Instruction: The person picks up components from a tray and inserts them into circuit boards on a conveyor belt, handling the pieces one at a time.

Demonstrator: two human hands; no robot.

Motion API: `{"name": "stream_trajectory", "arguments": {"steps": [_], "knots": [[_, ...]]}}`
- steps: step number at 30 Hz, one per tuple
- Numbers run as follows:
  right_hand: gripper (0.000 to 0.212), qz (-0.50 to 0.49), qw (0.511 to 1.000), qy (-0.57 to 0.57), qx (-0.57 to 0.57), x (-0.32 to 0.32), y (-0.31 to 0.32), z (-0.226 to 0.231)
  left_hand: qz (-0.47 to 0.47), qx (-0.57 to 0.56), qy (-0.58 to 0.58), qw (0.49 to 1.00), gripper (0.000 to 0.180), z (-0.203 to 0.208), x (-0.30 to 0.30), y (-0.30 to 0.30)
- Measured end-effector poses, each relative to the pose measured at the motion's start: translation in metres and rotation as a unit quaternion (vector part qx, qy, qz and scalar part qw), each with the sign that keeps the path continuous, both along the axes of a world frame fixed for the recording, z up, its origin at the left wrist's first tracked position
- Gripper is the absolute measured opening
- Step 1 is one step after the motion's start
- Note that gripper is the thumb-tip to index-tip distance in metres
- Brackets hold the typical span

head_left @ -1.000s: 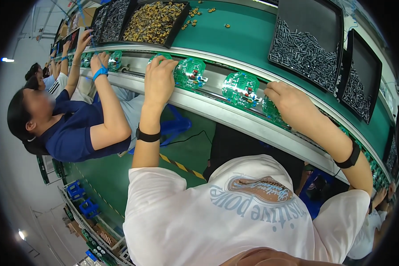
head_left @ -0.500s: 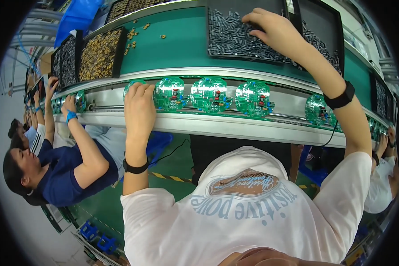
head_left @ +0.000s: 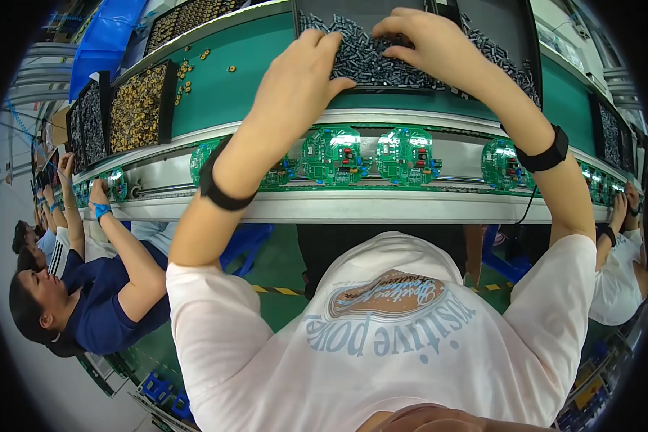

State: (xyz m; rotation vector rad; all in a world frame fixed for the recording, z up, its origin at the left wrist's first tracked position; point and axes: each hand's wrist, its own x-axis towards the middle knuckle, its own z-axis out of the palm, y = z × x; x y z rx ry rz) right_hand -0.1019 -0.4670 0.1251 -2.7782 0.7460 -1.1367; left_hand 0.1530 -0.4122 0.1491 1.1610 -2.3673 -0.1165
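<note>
Small dark-grey cylinders [head_left: 363, 54], heaped in black tray [head_left: 345, 6], left grip [head_left: 295, 83] parted, right grip [head_left: 435, 45] cannot be told

Green circuit boards [head_left: 405, 155]; dark grey parts [head_left: 360, 57]; black tray [head_left: 396, 89]; yellow-black striped floor tape [head_left: 277, 290]

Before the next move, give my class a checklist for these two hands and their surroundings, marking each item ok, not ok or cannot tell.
1. Left hand at the black rectangular tray of dark cylindrical parts: ok, and open.
2. Right hand at that tray: ok.
3. Part in the right hand's grip: cannot tell.
4. Yellow ring-shaped parts all contained: not ok; several lie loose on the green surface.
5. Rounded green circuit boards unobstructed: not ok; the left forearm hides some.
</note>
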Motion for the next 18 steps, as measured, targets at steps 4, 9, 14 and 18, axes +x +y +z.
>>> {"name": "stream_trajectory", "arguments": {"steps": [4,9,14,18], "knots": [[0.019,-0.148,0.970,0.123,0.150,0.021,0.015,0.027,-0.026,0.053,-0.021,0.998,0.033,-0.014,-0.018,-0.045],[0.019,-0.186,0.970,0.112,0.112,0.014,0.006,0.023,-0.058,-0.043,0.043,0.996,0.011,-0.001,-0.023,-0.060],[0.022,-0.125,0.807,-0.135,0.562,0.012,0.028,0.054,-0.129,-0.064,0.156,0.977,0.013,-0.014,-0.013,-0.059],[0.025,-0.076,0.683,-0.256,0.680,-0.008,0.045,0.050,-0.096,-0.041,0.123,0.987,0.013,-0.007,-0.021,-0.048]]}}
